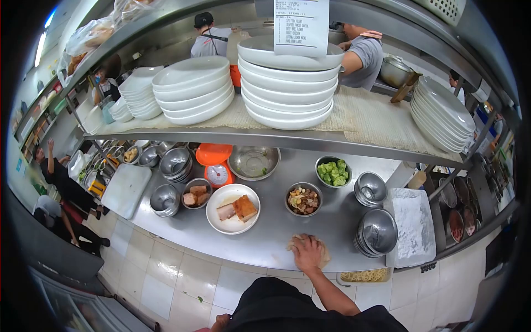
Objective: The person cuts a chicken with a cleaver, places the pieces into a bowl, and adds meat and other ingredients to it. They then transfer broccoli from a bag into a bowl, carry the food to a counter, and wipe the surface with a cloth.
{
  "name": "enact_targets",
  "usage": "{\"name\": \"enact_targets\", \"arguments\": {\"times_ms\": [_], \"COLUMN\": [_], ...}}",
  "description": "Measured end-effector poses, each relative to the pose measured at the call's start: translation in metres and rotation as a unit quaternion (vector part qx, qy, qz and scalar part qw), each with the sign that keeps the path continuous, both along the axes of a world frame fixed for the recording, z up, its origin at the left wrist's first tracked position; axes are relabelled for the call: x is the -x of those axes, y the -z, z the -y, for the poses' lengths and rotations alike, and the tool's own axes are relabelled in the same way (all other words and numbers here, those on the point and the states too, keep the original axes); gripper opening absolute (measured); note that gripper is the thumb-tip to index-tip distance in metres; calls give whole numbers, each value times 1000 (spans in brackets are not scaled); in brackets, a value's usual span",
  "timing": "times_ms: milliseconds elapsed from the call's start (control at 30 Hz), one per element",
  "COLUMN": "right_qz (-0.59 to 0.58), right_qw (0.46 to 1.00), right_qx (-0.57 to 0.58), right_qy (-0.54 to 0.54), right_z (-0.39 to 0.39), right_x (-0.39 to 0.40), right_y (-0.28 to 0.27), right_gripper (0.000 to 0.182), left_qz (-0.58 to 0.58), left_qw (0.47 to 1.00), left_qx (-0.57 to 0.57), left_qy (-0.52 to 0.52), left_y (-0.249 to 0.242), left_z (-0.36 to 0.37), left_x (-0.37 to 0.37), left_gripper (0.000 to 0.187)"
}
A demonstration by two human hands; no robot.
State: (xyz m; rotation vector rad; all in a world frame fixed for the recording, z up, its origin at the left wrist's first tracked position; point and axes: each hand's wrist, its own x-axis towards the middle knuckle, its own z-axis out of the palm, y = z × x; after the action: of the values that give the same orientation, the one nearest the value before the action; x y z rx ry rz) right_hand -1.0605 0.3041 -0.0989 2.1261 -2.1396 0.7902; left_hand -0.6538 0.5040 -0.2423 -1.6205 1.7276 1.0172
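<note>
My right hand (308, 252) presses down on a beige cloth (324, 255) at the front edge of the steel counter, its fingers bent over the cloth. Low by my dark clothing, my left hand (220, 321) shows only in part, and its fingers are mostly hidden. Just beyond the cloth stands a metal bowl of mixed chopped food (303, 199). A white plate (212, 216) with pieces of browned meat (245, 208) lies to the left. Behind on the right is a bowl of green broccoli (333, 172).
Stacked metal bowls (378, 232) and a tray of white powder (414, 227) stand right. An orange scale (219, 176) and a cutting board (126, 181) are left. Overhead, a shelf (276, 141) carries white plates (289, 99). Noodles (364, 275) sit below the counter. Other people work around.
</note>
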Motion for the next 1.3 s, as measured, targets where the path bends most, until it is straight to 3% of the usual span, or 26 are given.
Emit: {"name": "enact_targets", "arguments": {"times_ms": [33, 67, 200, 267, 333, 367, 433, 467, 500, 567, 633, 767, 800, 1033, 1300], "right_qz": [7, 13, 14, 23, 32, 38, 41, 42, 42, 38, 38, 43, 42, 31, 31], "right_qw": [1000, 1000, 1000, 1000, 999, 999, 999, 999, 999, 999, 999, 998, 998, 999, 999], "right_qx": [7, 14, 5, 6, 17, 31, 32, 29, 30, 29, 29, 45, 45, 38, 36], "right_qy": [0, 1, 7, 3, 1, 3, 4, 7, 6, 8, 6, 7, 7, 3, 1], "right_z": [1, 1, 3, 2, 1, 3, 4, 4, 3, 3, 3, 3, 2, 0, 0], "right_x": [1, 2, 3, 3, 2, 1, 1, 1, 1, 1, 2, 1, 1, 0, 0], "right_y": [2, 3, 2, 3, 6, 6, 4, 4, 5, 7, 10, 11, 10, 7, 6], "right_gripper": [32, 32, 31, 31, 31, 31, 31, 31, 31, 31, 31, 30, 30, 31, 32], "left_qz": [-22, 74, 74, -112, -288, -288, -234, -182, -183, -197, -136, -3, 62, 51, 53], "left_qw": [1000, 995, 996, 975, 878, 877, 750, 713, 713, 832, 921, 988, 997, 995, 995], "left_qx": [0, -73, -48, -12, 28, 31, -38, -38, -37, -27, -4, -1, -28, -24, -32], "left_qy": [12, 10, 16, -190, -382, -383, -617, -676, -676, -519, -366, -153, -32, -88, -83], "left_y": [10, 12, 20, 20, 19, 15, 7, -11, -11, -5, 11, 63, 83, 45, 41], "left_z": [-7, 1, 12, 10, 4, 6, 19, 25, 19, -2, -16, -47, -42, -38, -24], "left_x": [2, 17, 24, 16, 9, 10, 17, 28, 25, 17, 12, 4, 12, 13, 11], "left_gripper": [27, 29, 31, 33, 35, 35, 35, 34, 34, 33, 32, 32, 32, 32, 33]}}
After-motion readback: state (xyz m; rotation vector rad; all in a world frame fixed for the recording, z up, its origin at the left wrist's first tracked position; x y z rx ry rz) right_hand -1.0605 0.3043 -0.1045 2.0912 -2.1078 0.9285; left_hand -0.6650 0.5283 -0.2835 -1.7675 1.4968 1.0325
